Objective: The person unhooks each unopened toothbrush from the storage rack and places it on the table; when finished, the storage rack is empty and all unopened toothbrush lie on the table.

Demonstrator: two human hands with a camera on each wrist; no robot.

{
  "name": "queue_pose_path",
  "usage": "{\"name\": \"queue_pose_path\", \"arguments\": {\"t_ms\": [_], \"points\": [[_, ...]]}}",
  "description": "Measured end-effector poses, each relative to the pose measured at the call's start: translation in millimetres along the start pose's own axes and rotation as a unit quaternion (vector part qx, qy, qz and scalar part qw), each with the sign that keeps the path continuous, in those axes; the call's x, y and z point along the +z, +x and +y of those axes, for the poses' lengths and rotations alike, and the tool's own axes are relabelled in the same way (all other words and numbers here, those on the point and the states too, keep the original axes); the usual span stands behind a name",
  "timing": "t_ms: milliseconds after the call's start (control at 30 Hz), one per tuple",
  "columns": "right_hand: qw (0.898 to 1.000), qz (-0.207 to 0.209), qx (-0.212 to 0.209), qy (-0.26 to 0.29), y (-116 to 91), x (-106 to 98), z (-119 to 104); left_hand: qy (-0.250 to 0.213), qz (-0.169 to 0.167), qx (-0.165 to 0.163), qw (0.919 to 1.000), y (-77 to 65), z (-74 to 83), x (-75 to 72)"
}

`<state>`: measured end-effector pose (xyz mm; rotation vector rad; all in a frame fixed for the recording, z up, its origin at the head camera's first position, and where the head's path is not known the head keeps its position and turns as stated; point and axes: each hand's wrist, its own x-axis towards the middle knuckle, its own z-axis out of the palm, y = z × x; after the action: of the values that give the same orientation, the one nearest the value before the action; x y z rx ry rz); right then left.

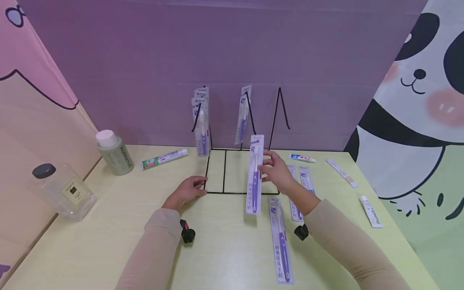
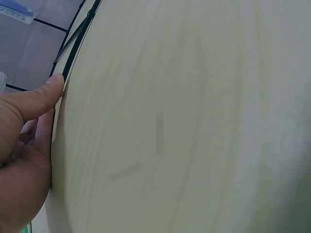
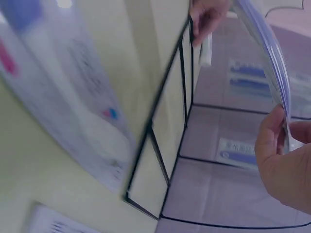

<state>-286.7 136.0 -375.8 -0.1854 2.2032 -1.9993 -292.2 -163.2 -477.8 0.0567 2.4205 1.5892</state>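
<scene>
My right hand (image 1: 278, 170) pinches a packaged toothbrush (image 1: 255, 177) by its edge, thumb on one side and fingers on the other. The pack stands nearly upright in front of a black wire display rack (image 1: 239, 193); in the right wrist view the toothbrush pack (image 3: 272, 53) appears edge-on. At the rack's front left corner, my left hand (image 1: 188, 190) grips the wire frame, its thumb (image 2: 51, 92) against the wire in the left wrist view. Several toothbrush packs (image 1: 201, 129) hang from the rack's left hook, and others (image 1: 243, 117) hang on the middle hook. The right hook (image 1: 280, 104) is bare.
More packaged toothbrushes (image 1: 280, 241) lie on the table at right, some under my right forearm. Small toothpaste tubes (image 1: 371, 212) and a slim box (image 1: 342, 173) lie farther right. At left are a toothpaste tube (image 1: 164, 159), a grey-green bottle (image 1: 116, 155) and a clear bottle (image 1: 69, 193).
</scene>
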Motion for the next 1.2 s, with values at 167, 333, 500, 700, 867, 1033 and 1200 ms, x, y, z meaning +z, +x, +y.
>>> {"name": "queue_pose_path", "arguments": {"t_ms": [167, 333, 500, 700, 867, 1033, 1200], "points": [[0.997, -0.032, 0.072, -0.003, -35, 5, 27, -0.012, -0.003, -0.001, 0.9999, 0.3, -0.9, -2.0], [0.99, -0.097, 0.097, -0.03, -69, 12, 51, -0.005, -0.003, 0.0, 1.0, -1.3, -1.0, -2.8], [0.984, -0.127, 0.114, -0.057, -87, 12, 62, -0.007, -0.001, 0.004, 1.0, -3.3, 0.1, -2.5], [0.972, -0.129, 0.151, -0.129, -93, 7, 64, 0.0, 0.001, 0.004, 1.0, -3.1, -0.6, -3.5], [0.965, -0.124, 0.16, -0.168, -88, 5, 65, 0.0, 0.0, 0.007, 1.0, -2.2, -0.1, -4.6], [0.952, -0.125, 0.143, -0.239, -85, 4, 60, -0.008, -0.002, 0.005, 0.9999, -2.8, 0.9, -3.6], [0.914, -0.142, 0.13, -0.358, -82, 0, 42, -0.005, -0.005, 0.003, 1.0, -3.9, 1.9, -0.2]]}}
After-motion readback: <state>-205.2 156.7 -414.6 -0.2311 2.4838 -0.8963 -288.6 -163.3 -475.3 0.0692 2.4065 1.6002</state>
